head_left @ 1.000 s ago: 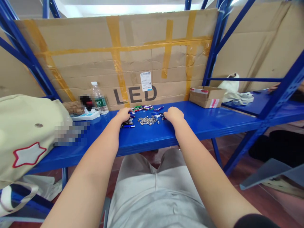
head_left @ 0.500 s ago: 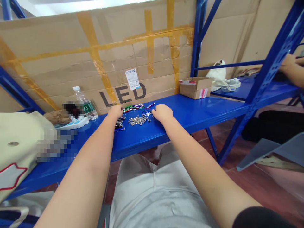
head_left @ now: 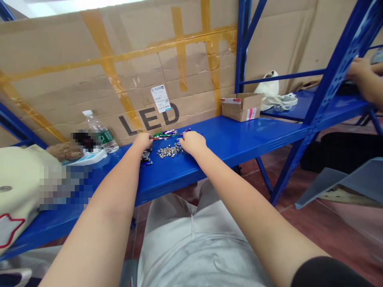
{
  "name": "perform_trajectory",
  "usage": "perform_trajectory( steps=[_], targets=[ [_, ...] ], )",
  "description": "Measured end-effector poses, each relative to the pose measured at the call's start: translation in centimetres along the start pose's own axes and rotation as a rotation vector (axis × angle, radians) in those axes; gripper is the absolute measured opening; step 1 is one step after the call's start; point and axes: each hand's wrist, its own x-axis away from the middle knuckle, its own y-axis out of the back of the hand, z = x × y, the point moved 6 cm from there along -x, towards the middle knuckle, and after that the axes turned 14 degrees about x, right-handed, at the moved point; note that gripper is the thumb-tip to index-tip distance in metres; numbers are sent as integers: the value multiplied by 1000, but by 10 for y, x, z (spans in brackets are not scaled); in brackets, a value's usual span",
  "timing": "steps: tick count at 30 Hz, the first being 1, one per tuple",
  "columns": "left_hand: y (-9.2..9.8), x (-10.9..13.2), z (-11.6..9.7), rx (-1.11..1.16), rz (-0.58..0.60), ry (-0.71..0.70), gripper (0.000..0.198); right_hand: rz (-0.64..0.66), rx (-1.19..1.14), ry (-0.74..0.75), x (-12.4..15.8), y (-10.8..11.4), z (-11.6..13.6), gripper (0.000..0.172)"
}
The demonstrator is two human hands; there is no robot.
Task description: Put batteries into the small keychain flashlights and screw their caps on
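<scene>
My left hand (head_left: 143, 142) is closed at the left end of a row of slim, shiny coloured pieces (head_left: 168, 134) in red, green and purple. Whatever its fingertips hold is too small to make out. Just below that hand lies a stack of dark and silver slim pieces (head_left: 145, 156), with a blue one at its front. A pile of small round silver metal pieces (head_left: 169, 151) sits between my hands. My right hand (head_left: 194, 143) is closed at the pile's right edge, covering part of some blue and silver pieces; its fingertips are mostly hidden.
On the blue metal shelf (head_left: 239, 135) a small cardboard box (head_left: 243, 108) stands right. A water bottle (head_left: 104, 135), a brown fuzzy item (head_left: 64, 151) and a cream bag (head_left: 26, 179) are left. Cardboard backs the shelf. Another person's hand (head_left: 359, 69) shows far right.
My right hand has moved left, closer to the silver pile and over the blue pieces beside it. My left hand stays about where it was. The whole view has shifted slightly.
</scene>
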Motion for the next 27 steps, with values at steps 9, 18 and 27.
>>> perform_trajectory(
  steps=[9, 18, 27],
  targets=[
    [61, 58, -22, 557, -247, -153, 31, -311, -73, 263, -2, 11, 28, 42],
    [49, 77, -28, 1140, -184, -169, 34, -250, -414, 378, -9, 4, 39, 21],
    [53, 90, -51, 990, -228, -166, 20, -159, -475, 409, -2, 2, 40, 28]
  ],
)
